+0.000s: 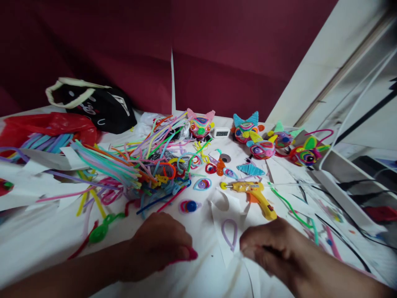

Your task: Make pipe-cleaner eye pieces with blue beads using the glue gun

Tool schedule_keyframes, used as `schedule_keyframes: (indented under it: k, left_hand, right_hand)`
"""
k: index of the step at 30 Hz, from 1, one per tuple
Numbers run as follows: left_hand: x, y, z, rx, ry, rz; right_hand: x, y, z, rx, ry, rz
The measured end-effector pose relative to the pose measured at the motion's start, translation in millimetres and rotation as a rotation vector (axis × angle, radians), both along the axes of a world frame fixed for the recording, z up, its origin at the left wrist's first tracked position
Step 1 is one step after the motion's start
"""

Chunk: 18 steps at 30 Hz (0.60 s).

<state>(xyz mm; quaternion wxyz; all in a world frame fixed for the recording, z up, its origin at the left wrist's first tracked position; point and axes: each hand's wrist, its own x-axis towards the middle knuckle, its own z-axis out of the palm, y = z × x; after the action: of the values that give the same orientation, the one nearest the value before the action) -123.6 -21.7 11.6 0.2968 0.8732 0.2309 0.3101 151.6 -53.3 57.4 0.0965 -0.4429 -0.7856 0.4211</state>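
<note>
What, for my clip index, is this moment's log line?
left hand: holds pink piece | right hand: beside lilac pipe-cleaner loop | yellow glue gun: beyond right hand

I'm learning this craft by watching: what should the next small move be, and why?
Probably bring the pink piece pinched in the left hand toward the lilac pipe-cleaner loop: the loop lies on white paper beside the right hand, its middle unfilled.

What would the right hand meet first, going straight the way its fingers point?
Probably the lilac loop lying on the white paper, just beside the right hand; its height is unclear, so it could pass above.
</note>
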Motion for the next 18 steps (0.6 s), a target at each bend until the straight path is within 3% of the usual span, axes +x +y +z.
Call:
schedule_keyframes:
  k: [3,6,11,18]
  left_hand:
    - [-0.9,7.8,-0.2,0.04,-0.003,-0.024]
    - [1.2,16.5,-4.4,-0.078,0.119,-0.068]
    - [-2.7,33.3,-8.0,-0.206,0.289,-0.08]
    - [-12.7,49.6,-20.6,-0.142,0.416,-0.057]
  right_hand:
    - [6.5,11.3,-9.2,-0.091,0.03,-0.058]
    - [-4.3,23.9,-18.2,-0.079,0.056,-0.038]
    - [-37.8,34.8,-27.6,0.036,0.051,0.054]
    - [-77.3,36.2,-29.9,0.193,-0.224,0.19]
